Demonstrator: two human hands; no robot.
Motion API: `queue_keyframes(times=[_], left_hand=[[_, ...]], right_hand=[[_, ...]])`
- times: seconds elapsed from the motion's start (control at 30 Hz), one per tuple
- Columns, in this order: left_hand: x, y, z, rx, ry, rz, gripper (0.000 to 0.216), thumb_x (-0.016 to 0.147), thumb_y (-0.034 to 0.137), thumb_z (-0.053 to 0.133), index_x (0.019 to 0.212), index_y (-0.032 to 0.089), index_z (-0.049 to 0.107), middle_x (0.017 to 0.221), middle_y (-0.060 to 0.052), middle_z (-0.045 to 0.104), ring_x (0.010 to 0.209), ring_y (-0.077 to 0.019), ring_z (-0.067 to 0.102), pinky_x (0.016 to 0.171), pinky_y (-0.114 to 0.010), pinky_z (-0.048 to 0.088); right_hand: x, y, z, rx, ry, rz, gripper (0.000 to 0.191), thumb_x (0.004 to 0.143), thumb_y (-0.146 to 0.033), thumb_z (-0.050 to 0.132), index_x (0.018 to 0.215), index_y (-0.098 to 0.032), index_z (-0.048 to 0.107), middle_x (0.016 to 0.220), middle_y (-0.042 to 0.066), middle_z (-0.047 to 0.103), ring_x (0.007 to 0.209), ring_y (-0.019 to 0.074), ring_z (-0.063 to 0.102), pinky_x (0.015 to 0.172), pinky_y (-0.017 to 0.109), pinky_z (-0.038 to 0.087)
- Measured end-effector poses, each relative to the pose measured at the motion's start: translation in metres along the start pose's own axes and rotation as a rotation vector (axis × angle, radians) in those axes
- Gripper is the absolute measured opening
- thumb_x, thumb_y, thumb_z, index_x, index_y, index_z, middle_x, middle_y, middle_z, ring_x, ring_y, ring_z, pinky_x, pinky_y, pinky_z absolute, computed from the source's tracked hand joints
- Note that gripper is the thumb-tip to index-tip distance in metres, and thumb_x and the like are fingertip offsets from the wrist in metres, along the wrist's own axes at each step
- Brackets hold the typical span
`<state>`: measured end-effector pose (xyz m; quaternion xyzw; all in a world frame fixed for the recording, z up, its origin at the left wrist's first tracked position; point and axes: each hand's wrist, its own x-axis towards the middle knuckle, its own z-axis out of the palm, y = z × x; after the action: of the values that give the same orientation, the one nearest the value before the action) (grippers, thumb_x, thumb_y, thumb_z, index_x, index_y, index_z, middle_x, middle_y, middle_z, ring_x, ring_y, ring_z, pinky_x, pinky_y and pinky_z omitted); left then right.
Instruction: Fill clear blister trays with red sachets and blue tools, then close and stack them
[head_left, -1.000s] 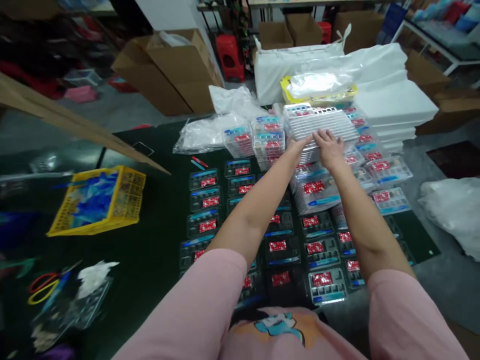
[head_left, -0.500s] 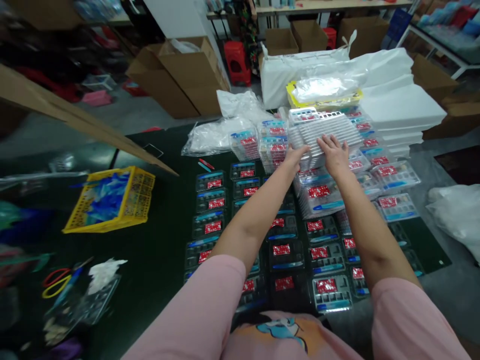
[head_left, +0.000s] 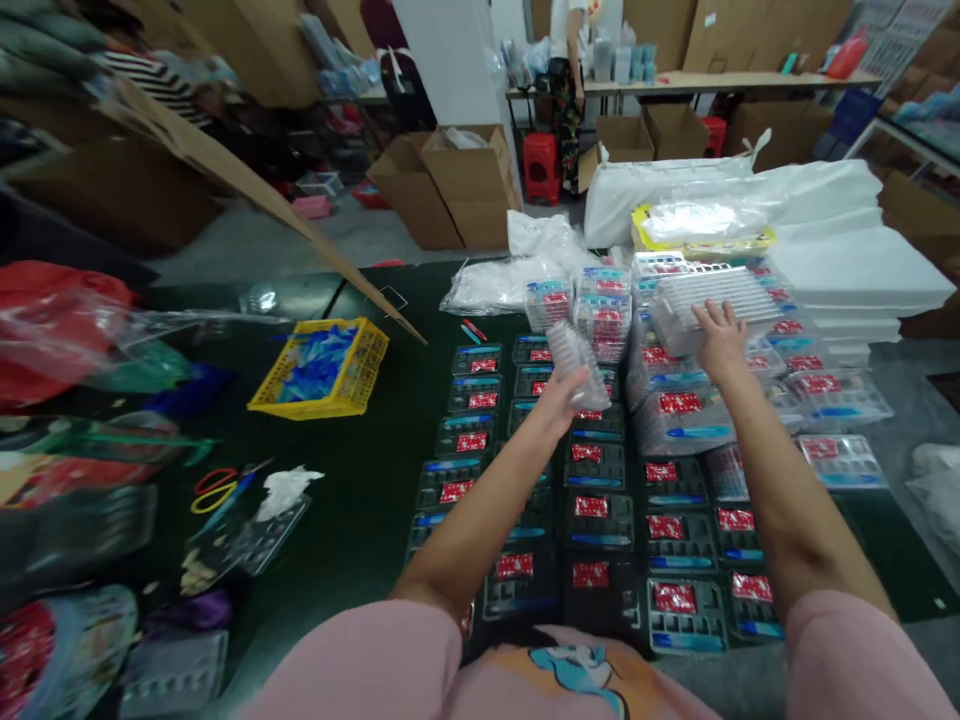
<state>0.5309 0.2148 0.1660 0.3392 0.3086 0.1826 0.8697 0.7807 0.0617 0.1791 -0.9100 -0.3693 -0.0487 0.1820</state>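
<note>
My left hand (head_left: pixel 564 392) is closed round a small nested stack of clear plastic trays (head_left: pixel 576 350), held tilted above the filled trays. My right hand (head_left: pixel 721 335) lies with fingers spread on a larger nested block of clear trays (head_left: pixel 679 312), which rests on top of piled filled trays (head_left: pixel 694 405). Rows of single trays, each with a red printed packet (head_left: pixel 591 506) and a blue pen-like tool (head_left: pixel 600 540), cover the dark green table below my arms. Behind my left hand stand stacks of filled trays (head_left: pixel 602 318).
A yellow basket (head_left: pixel 367 370) of blue pieces stands left, near scissors (head_left: pixel 214 490) and a tray with white tissue (head_left: pixel 286 492). White foam sheets (head_left: pixel 877 260) and a plastic-wrapped bundle lie behind. A cardboard panel (head_left: pixel 285 210) slants over the table. A person stands at the far bench.
My left hand has moved left and towards me, bringing a small stack of trays away from the larger block. My right hand stays on that block. The camera view has turned left and up.
</note>
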Motion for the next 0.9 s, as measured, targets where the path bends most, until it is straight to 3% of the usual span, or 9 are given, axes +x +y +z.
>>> queue_keyframes(times=[0.07,0.1,0.17,0.27,0.33,0.5,0.67,0.9], left_hand=[[-0.028,-0.004,-0.024,-0.029,0.042,0.018,0.066,0.054,0.038,0.089,0.112,0.020,0.065,0.100,-0.007,0.071,0.087,-0.0235,0.067,0.080,-0.041,0.056],[-0.042,-0.006,-0.037,-0.036,0.079,0.036,0.068,0.053,0.038,0.090,0.112,0.019,0.065,0.102,-0.007,0.071,0.089,-0.0240,0.067,0.082,-0.041,0.055],[-0.068,-0.011,-0.062,-0.036,0.164,0.086,0.068,0.050,0.039,0.091,0.109,0.017,0.065,0.100,-0.007,0.071,0.089,-0.0234,0.067,0.084,-0.039,0.053],[-0.109,-0.016,-0.101,-0.036,0.276,0.164,0.063,0.052,0.044,0.090,0.102,0.016,0.066,0.091,-0.005,0.071,0.080,-0.0193,0.066,0.078,-0.033,0.051],[-0.137,-0.016,-0.128,-0.048,0.348,0.188,0.059,0.053,0.047,0.088,0.099,0.017,0.066,0.084,-0.002,0.069,0.071,-0.0154,0.063,0.069,-0.029,0.049],[-0.207,-0.016,-0.201,-0.084,0.502,0.142,0.054,0.053,0.046,0.088,0.093,0.018,0.065,0.074,0.001,0.063,0.058,-0.0115,0.055,0.056,-0.026,0.043],[-0.273,-0.022,-0.269,-0.139,0.637,0.146,0.057,0.048,0.040,0.090,0.094,0.018,0.066,0.074,0.002,0.063,0.061,-0.0123,0.056,0.059,-0.027,0.044],[-0.342,-0.041,-0.347,-0.193,0.762,0.122,0.058,0.047,0.038,0.091,0.097,0.017,0.068,0.078,0.001,0.066,0.066,-0.0125,0.057,0.065,-0.026,0.046]], right_hand=[[-0.028,-0.043,-0.001,0.276,0.065,-0.050,0.045,0.086,-0.015,0.049,0.130,-0.017,0.059,0.136,0.014,0.059,0.131,0.0295,0.048,0.111,0.053,0.034],[-0.046,-0.069,0.001,0.462,0.021,-0.084,0.040,0.089,-0.023,0.049,0.126,-0.017,0.061,0.125,0.013,0.066,0.119,0.0265,0.057,0.105,0.047,0.042],[-0.089,-0.125,0.010,0.832,-0.281,-0.120,0.039,0.091,-0.038,0.052,0.123,-0.019,0.062,0.107,0.010,0.072,0.096,0.0219,0.066,0.088,0.038,0.052],[-0.155,-0.201,0.029,1.133,-0.733,-0.063,0.040,0.086,-0.046,0.060,0.116,-0.020,0.065,0.094,0.004,0.073,0.081,0.0180,0.066,0.076,0.032,0.051],[-0.191,-0.239,0.047,1.194,-0.875,-0.017,0.033,0.080,-0.043,0.067,0.104,-0.020,0.070,0.085,0.002,0.071,0.075,0.0166,0.064,0.074,0.030,0.049],[-0.258,-0.311,0.096,1.297,-1.077,0.150,0.020,0.074,-0.039,0.070,0.082,-0.020,0.071,0.069,-0.001,0.065,0.066,0.0146,0.057,0.069,0.030,0.046],[-0.317,-0.371,0.129,1.278,-1.247,0.194,0.024,0.070,-0.039,0.075,0.083,-0.019,0.071,0.073,-0.001,0.066,0.068,0.0128,0.055,0.071,0.028,0.044],[-0.386,-0.437,0.160,1.241,-1.506,0.447,0.037,0.054,-0.044,0.086,0.070,-0.017,0.067,0.065,-0.003,0.060,0.062,0.0087,0.053,0.065,0.023,0.042]])
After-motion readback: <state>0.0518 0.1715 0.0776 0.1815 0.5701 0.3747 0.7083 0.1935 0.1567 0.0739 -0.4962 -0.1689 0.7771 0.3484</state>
